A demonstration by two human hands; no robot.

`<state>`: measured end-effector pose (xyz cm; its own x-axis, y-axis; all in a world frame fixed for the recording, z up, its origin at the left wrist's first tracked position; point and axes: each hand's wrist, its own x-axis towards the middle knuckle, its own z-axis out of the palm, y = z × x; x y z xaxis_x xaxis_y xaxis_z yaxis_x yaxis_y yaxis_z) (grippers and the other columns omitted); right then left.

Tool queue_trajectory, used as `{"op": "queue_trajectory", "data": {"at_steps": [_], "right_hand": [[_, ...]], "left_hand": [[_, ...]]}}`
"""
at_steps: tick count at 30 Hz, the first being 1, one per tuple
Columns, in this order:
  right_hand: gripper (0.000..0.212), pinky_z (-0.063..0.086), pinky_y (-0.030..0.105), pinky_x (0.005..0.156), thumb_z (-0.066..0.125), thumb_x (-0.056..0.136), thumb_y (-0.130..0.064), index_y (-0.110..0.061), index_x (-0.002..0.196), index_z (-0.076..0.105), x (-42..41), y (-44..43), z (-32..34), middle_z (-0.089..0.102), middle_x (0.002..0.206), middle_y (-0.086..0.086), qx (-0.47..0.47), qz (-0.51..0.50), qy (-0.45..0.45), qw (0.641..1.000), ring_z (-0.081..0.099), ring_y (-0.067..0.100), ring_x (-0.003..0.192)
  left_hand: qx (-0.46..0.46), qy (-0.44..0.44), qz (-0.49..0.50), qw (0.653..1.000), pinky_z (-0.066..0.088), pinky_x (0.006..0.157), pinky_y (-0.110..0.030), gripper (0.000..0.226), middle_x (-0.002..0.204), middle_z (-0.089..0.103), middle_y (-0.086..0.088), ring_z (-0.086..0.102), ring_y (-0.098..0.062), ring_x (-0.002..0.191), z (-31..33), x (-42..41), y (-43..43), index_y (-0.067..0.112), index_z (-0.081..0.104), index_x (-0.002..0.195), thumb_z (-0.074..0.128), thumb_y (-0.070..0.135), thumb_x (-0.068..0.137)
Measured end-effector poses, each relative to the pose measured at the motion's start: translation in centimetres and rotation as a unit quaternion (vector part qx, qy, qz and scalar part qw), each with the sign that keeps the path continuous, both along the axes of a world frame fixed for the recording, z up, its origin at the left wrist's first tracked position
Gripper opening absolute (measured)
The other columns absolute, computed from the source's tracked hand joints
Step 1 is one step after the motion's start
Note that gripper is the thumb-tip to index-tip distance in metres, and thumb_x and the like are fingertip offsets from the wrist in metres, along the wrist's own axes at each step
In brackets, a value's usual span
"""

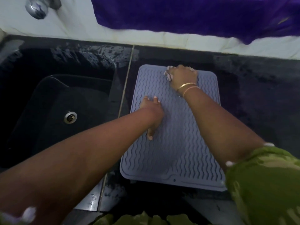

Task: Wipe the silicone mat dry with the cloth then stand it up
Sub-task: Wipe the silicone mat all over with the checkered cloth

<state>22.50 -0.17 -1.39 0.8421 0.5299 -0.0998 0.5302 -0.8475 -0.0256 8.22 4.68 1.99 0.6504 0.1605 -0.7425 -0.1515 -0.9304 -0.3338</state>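
Silicone mat [175,143]: grey-blue, rectangular, ribbed with wavy lines, lying flat on the dark stone counter [259,95] just right of the sink, long side running away from the person. One small tab or notch shows at its near edge.

Cloth [168,75]: pale, bunched, only its edges visible under the right hand, at the far end of the mat, touching its surface.

Right hand [182,75]: palm down on the cloth, fingers curled over it and pressing it against the mat (two gold bangles [187,88] at the wrist).

Left hand [151,114]: laid flat on the mat near its left edge, fingers spread, thumb pointing back toward the person, nothing held.

Sink [53,101]: black, recessed, left of the mat, with a metal drain [70,117] in its floor; wet patches shine on the rim behind it.

Tap [38,7]: chrome, blurred, at the far left on the white ledge.

Purple cloth [194,13]: draped over the white ledge beyond the counter, well apart from the mat.

Sleeve [266,184]: green patterned fabric on the right arm, overlapping the mat's near right corner in this view.
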Motion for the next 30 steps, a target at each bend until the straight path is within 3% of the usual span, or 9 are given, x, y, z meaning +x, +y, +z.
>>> {"op": "queue_trajectory", "data": {"at_steps": [6,9,12,16,22,27,30], "right_hand": [[0.042,0.026,0.056,0.104,0.056,0.082,-0.026,-0.027,0.124,0.054,-6.9,-3.5,-0.6,0.05,0.126,0.012,0.032,0.049,0.002,0.998,0.042,0.034,0.118],[0.039,0.031,0.054,0.098,0.055,0.083,-0.025,-0.028,0.121,0.056,-8.6,-4.5,-1.4,0.05,0.121,0.014,0.054,0.043,-0.021,0.997,0.043,0.036,0.114],[0.04,0.04,0.048,0.086,0.054,0.085,-0.02,-0.023,0.124,0.053,-6.9,-4.2,-1.8,0.051,0.119,0.019,0.059,0.048,-0.04,0.996,0.047,0.038,0.109],[0.038,0.042,0.051,0.089,0.05,0.089,-0.016,-0.02,0.127,0.049,-1.0,-2.1,-1.3,0.048,0.124,0.021,0.035,0.028,-0.075,0.996,0.045,0.04,0.113],[0.046,0.042,0.05,0.091,0.061,0.084,-0.019,-0.022,0.128,0.047,3.8,-0.8,-0.2,0.052,0.122,0.019,0.011,0.012,0.009,1.0,0.051,0.04,0.112],[0.033,0.048,0.035,0.08,0.056,0.083,-0.015,-0.022,0.115,0.058,-0.3,-3.3,-0.4,0.063,0.11,0.011,0.078,0.069,0.051,0.993,0.06,0.031,0.098],[0.038,0.052,0.037,0.081,0.059,0.078,-0.013,-0.025,0.114,0.059,-4.9,-5.8,-0.4,0.064,0.105,0.01,0.079,0.109,0.069,0.989,0.06,0.03,0.095]], "left_hand": [[-0.01,0.005,-0.007,1.0,0.001,0.119,-0.05,0.126,0.159,-0.008,-0.018,-0.008,-0.034,0.147,0.0,0.4,-0.2,0.007,-0.001,0.152,0.081,0.049,0.066],[-0.023,0.001,-0.008,1.0,0.001,0.119,-0.052,0.125,0.159,-0.007,-0.018,-0.01,-0.034,0.147,-0.1,0.5,-0.1,0.009,0.004,0.153,0.082,0.048,0.064],[-0.01,-0.003,-0.019,1.0,0.002,0.119,-0.051,0.128,0.158,-0.006,-0.02,-0.007,-0.036,0.146,-0.3,0.4,0.0,0.004,0.001,0.152,0.081,0.05,0.063],[-0.004,-0.007,-0.018,1.0,0.002,0.12,-0.049,0.132,0.158,-0.008,-0.021,-0.006,-0.036,0.146,-0.3,0.2,-0.1,-0.001,-0.006,0.15,0.08,0.051,0.064],[-0.02,-0.02,-0.018,0.999,0.001,0.12,-0.044,0.131,0.158,-0.009,-0.021,-0.006,-0.034,0.147,0.1,0.0,0.3,-0.002,-0.006,0.149,0.079,0.051,0.065],[-0.03,-0.031,0.009,0.999,0.001,0.119,-0.044,0.136,0.158,-0.011,-0.018,-0.002,-0.033,0.147,-0.2,-0.1,0.6,0.001,-0.01,0.15,0.08,0.055,0.063],[-0.033,-0.034,0.026,0.999,0.001,0.119,-0.046,0.137,0.158,-0.012,-0.016,-0.001,-0.033,0.147,-0.4,-0.1,0.7,0.005,-0.011,0.15,0.081,0.055,0.062]]}}
